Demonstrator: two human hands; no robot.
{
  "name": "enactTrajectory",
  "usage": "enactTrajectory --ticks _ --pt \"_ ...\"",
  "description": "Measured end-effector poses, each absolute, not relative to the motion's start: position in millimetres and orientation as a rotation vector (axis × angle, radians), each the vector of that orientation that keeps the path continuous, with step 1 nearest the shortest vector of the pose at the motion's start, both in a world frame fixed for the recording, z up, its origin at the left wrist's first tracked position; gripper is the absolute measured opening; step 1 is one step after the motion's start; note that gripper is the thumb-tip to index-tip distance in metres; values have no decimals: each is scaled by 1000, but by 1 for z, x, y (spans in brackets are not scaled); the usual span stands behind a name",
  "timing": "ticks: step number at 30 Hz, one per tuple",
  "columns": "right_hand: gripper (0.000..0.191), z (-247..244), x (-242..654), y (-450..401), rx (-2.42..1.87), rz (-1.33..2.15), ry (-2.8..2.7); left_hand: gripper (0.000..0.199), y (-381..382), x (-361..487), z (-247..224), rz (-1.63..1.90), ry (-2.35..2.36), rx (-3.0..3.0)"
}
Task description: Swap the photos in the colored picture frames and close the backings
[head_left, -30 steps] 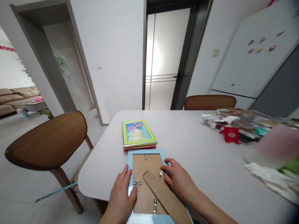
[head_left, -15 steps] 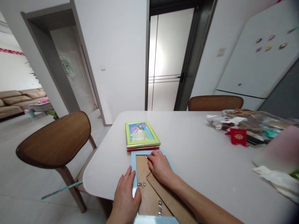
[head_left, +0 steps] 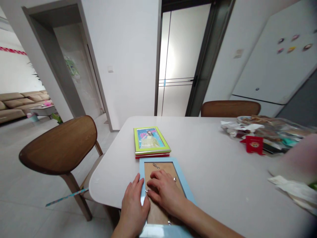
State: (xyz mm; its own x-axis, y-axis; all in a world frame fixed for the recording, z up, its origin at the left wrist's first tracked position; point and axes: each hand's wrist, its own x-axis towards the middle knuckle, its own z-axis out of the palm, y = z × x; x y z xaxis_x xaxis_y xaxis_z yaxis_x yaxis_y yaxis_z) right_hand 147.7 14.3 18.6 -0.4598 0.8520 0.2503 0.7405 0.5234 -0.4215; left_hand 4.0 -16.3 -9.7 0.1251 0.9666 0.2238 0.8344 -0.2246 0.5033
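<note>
A light blue picture frame (head_left: 183, 181) lies face down on the table, its brown backing board (head_left: 156, 215) uppermost. Metal turn clips sit around the board: a top clip (head_left: 156, 166), a right clip (head_left: 175, 179) and a lower clip (head_left: 169, 222). My left hand (head_left: 135, 206) grips the frame's left side, thumb near the inner edge. Above the board, my right hand (head_left: 167, 191) has bent fingers, with thumb and forefinger at the left clip (head_left: 146, 190), which they partly cover. The stand leg is not visible; my right hand and forearm cover part of the board.
Just beyond the blue frame lies a stack of frames, a lime-green frame (head_left: 152, 140) with a picture on top of a red frame (head_left: 153, 155). Plastic-wrapped items and a red card (head_left: 254, 144) occupy the table's right side. A wooden chair (head_left: 59, 145) stands at left.
My right hand has moved from the top clip down and left to the left clip. The top clip has turned, and the slanted brown piece under my right forearm no longer shows.
</note>
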Motion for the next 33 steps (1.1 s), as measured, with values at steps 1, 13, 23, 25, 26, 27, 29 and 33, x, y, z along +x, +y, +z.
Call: enactTrajectory --ticks 1,13,23,25,26,27,29,33 --pt "14 19 145 12 -1309 357 -2327 45 -16 4 -10 751 1774 2151" --pt "29 43 190 0 -1100 801 -2467 47 -17 4 -9 800 1767 2101" --pt "11 30 195 -17 -1146 742 -2413 47 -16 3 -11 866 1731 2062" --pt "9 28 194 -17 -1127 703 -2402 47 -16 3 -11 872 1732 2052" --pt "9 27 194 -18 -1129 695 -2393 47 -17 3 -10 872 1733 2044" --pt "13 27 194 -18 -1153 684 -2374 47 -17 3 -10 870 1734 2036" --pt "24 26 195 -18 -1273 616 -2296 47 -17 4 -9 857 1738 2025" --pt "38 23 194 -17 -1545 474 -2204 47 -17 4 -7 855 1742 2021"
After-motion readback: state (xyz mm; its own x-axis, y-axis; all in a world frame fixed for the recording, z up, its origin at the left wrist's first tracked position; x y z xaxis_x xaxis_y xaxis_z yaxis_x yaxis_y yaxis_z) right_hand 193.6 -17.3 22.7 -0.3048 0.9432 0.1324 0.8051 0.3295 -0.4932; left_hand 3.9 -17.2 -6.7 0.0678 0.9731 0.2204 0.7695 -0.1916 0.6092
